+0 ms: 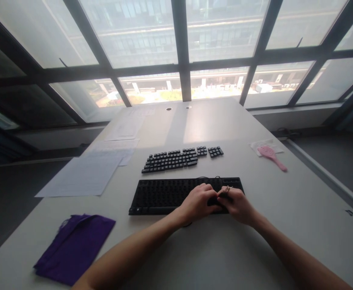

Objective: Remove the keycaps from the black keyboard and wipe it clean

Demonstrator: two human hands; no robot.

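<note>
Keyboard (164, 190), left hand (199, 199) and right hand (237, 204) curled over it, grips unclear, loose keycaps (169, 160), lettering illegible

Worn on your head, the one camera looks forward and down from behind and above your left hand (198, 202) and right hand (237, 204), across the white table (239, 125) to its far edge, where windows (219, 24) rise.
</note>
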